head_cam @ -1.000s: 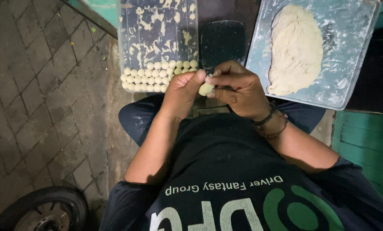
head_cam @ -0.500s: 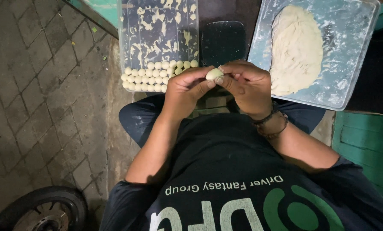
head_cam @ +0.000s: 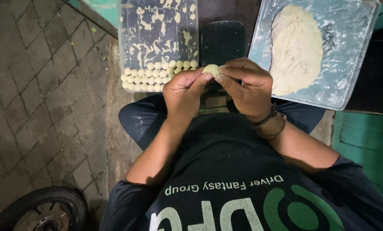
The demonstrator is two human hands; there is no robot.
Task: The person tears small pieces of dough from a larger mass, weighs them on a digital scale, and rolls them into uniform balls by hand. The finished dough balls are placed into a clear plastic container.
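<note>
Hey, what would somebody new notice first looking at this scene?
Probably the small dough ball pinched between the left hand and right hand at the centre. Next, the neat rows of finished dough balls at the near end of the clear tray to the upper left, and the big slab of dough on the floured tray to the upper right.

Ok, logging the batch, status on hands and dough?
Left hand and right hand pinching one dough ball. Rows of balls in clear tray. Nothing blocking.
</note>
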